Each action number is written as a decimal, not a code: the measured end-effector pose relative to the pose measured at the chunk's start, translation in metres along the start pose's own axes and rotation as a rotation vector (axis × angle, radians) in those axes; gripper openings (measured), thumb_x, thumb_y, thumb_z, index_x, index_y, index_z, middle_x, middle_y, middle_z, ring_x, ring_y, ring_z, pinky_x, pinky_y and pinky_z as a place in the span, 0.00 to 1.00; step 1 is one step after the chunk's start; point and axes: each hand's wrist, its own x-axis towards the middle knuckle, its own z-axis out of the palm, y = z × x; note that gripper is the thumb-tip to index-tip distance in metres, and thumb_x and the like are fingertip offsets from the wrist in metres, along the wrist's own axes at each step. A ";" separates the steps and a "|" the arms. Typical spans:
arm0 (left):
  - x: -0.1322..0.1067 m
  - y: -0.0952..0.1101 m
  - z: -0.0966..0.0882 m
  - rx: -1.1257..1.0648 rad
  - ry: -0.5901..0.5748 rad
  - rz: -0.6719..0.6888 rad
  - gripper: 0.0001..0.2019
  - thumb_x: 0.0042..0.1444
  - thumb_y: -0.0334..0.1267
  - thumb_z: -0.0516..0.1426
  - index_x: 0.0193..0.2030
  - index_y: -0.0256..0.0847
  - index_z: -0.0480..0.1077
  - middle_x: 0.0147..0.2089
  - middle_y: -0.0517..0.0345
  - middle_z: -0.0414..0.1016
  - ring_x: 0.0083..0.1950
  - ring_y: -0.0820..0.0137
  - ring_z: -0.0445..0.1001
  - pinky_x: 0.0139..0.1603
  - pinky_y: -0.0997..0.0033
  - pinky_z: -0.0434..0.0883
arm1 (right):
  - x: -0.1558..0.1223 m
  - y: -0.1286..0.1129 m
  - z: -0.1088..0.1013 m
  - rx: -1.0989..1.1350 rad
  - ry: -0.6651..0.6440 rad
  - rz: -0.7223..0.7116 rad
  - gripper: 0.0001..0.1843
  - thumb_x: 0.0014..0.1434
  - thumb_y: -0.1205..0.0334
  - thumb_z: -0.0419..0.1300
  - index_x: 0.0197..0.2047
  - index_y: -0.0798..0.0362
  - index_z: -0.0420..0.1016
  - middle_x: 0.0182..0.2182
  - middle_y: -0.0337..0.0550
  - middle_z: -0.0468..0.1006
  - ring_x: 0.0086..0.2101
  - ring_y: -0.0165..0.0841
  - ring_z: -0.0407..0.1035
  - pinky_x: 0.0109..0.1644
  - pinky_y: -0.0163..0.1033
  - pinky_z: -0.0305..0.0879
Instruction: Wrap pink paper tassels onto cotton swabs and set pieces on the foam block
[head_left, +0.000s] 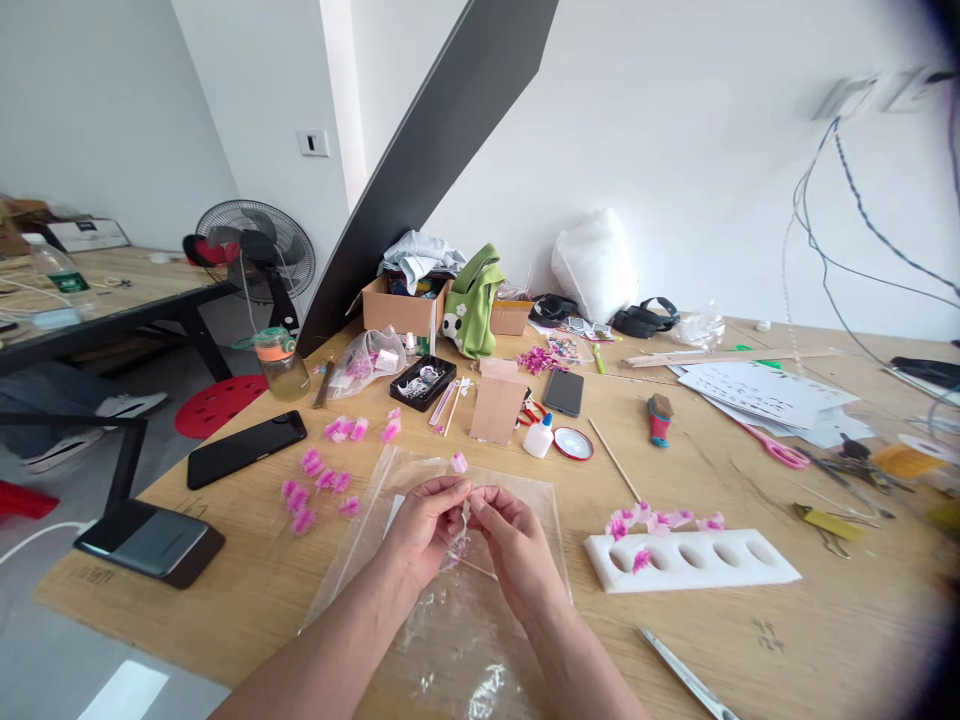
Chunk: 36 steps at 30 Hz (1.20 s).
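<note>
Pale wood grain runs across our desk (750,640); inward from its left edge, over a clear bag (469,640), our left hand (425,515) and right hand (514,530) meet, both pinched on a whitish piece (465,517), thin and mostly hidden. Just past them shows a petal (459,462), pale with pink tinges.

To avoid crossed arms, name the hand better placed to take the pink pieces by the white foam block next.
Right, most likely: the white foam block and pink pieces lie nearer the right hand, and the left hand would have to reach past it.
</note>
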 end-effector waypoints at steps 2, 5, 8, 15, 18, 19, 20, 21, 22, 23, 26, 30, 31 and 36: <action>0.000 0.001 0.000 0.011 0.014 0.021 0.16 0.30 0.39 0.74 0.23 0.34 0.74 0.17 0.65 0.64 0.19 0.83 0.57 0.19 0.82 0.52 | 0.001 0.000 -0.002 0.012 0.017 0.029 0.19 0.47 0.46 0.70 0.28 0.55 0.77 0.24 0.39 0.74 0.28 0.29 0.64 0.36 0.36 0.60; 0.000 0.002 0.000 0.037 0.037 0.043 0.17 0.28 0.40 0.74 0.24 0.34 0.76 0.17 0.65 0.65 0.19 0.83 0.57 0.19 0.82 0.52 | 0.003 0.001 -0.006 -0.004 0.039 0.036 0.20 0.45 0.45 0.72 0.26 0.55 0.75 0.23 0.38 0.72 0.27 0.29 0.62 0.35 0.35 0.58; -0.002 0.002 0.002 0.069 0.047 0.038 0.18 0.27 0.41 0.74 0.24 0.34 0.76 0.16 0.66 0.64 0.19 0.83 0.57 0.19 0.82 0.52 | 0.002 0.003 -0.007 -0.033 0.035 0.017 0.20 0.45 0.46 0.72 0.26 0.55 0.74 0.23 0.38 0.72 0.27 0.29 0.62 0.35 0.36 0.57; -0.007 0.004 0.006 0.098 0.003 0.027 0.16 0.32 0.41 0.74 0.21 0.34 0.75 0.17 0.65 0.64 0.20 0.82 0.58 0.21 0.82 0.56 | 0.004 0.008 -0.006 -0.047 0.065 -0.037 0.20 0.46 0.46 0.70 0.27 0.55 0.73 0.23 0.39 0.73 0.27 0.30 0.63 0.35 0.36 0.57; -0.007 0.005 0.007 0.122 0.010 0.029 0.16 0.31 0.41 0.74 0.22 0.34 0.76 0.18 0.65 0.65 0.20 0.82 0.58 0.21 0.82 0.55 | 0.005 0.009 -0.006 -0.056 0.093 -0.036 0.21 0.46 0.45 0.70 0.27 0.55 0.73 0.23 0.39 0.73 0.27 0.30 0.64 0.35 0.36 0.58; -0.007 0.005 0.007 0.128 0.018 0.030 0.16 0.31 0.41 0.74 0.23 0.34 0.77 0.18 0.65 0.65 0.20 0.82 0.58 0.21 0.82 0.56 | 0.005 0.010 -0.006 -0.060 0.102 -0.036 0.21 0.46 0.45 0.70 0.27 0.55 0.73 0.23 0.39 0.73 0.27 0.30 0.64 0.35 0.36 0.58; -0.007 0.005 0.007 0.130 0.028 0.031 0.16 0.30 0.40 0.74 0.24 0.35 0.77 0.18 0.65 0.66 0.21 0.82 0.58 0.21 0.82 0.56 | 0.005 0.010 -0.006 -0.067 0.112 -0.039 0.21 0.46 0.45 0.70 0.27 0.55 0.73 0.23 0.39 0.73 0.27 0.30 0.64 0.35 0.36 0.57; -0.007 0.005 0.007 0.132 0.038 0.030 0.16 0.29 0.40 0.74 0.24 0.35 0.77 0.18 0.65 0.66 0.21 0.82 0.58 0.22 0.83 0.57 | 0.005 0.009 -0.005 -0.075 0.121 -0.043 0.21 0.45 0.45 0.70 0.27 0.55 0.73 0.22 0.38 0.73 0.27 0.29 0.63 0.35 0.35 0.57; -0.006 0.005 0.006 0.135 0.043 0.032 0.16 0.29 0.40 0.74 0.24 0.35 0.77 0.18 0.65 0.66 0.21 0.82 0.59 0.22 0.83 0.57 | 0.005 0.009 -0.005 -0.081 0.125 -0.047 0.21 0.45 0.45 0.70 0.27 0.55 0.73 0.22 0.38 0.72 0.27 0.29 0.63 0.35 0.35 0.57; -0.006 0.005 0.006 0.139 0.047 0.034 0.16 0.29 0.40 0.74 0.24 0.35 0.78 0.18 0.65 0.66 0.21 0.83 0.58 0.22 0.83 0.57 | 0.005 0.009 -0.005 -0.087 0.126 -0.049 0.21 0.45 0.45 0.70 0.27 0.55 0.73 0.23 0.38 0.73 0.27 0.29 0.63 0.35 0.35 0.57; -0.005 0.004 0.004 0.149 0.048 0.041 0.16 0.29 0.41 0.74 0.23 0.34 0.78 0.18 0.65 0.65 0.20 0.83 0.58 0.21 0.83 0.56 | 0.005 0.005 -0.006 -0.118 0.121 -0.043 0.21 0.46 0.45 0.70 0.27 0.56 0.74 0.22 0.38 0.72 0.26 0.28 0.61 0.34 0.35 0.56; -0.004 0.005 0.003 0.163 0.053 0.045 0.16 0.28 0.42 0.74 0.23 0.35 0.78 0.17 0.66 0.63 0.20 0.82 0.58 0.21 0.83 0.56 | 0.005 -0.001 -0.009 -0.158 0.184 -0.065 0.20 0.45 0.46 0.70 0.26 0.55 0.75 0.22 0.37 0.71 0.26 0.27 0.59 0.32 0.34 0.54; -0.004 0.005 0.003 0.176 0.056 0.051 0.16 0.28 0.42 0.74 0.23 0.35 0.78 0.17 0.65 0.63 0.20 0.82 0.58 0.21 0.82 0.55 | 0.005 -0.002 -0.009 -0.163 0.197 -0.077 0.20 0.44 0.46 0.71 0.26 0.55 0.75 0.23 0.37 0.71 0.26 0.28 0.60 0.32 0.34 0.55; -0.004 0.004 0.004 0.281 0.073 0.104 0.16 0.28 0.43 0.73 0.22 0.35 0.79 0.17 0.63 0.65 0.20 0.82 0.54 0.20 0.81 0.52 | 0.006 -0.004 -0.010 -0.165 0.183 -0.083 0.19 0.42 0.48 0.73 0.28 0.55 0.77 0.23 0.38 0.74 0.27 0.29 0.63 0.34 0.35 0.58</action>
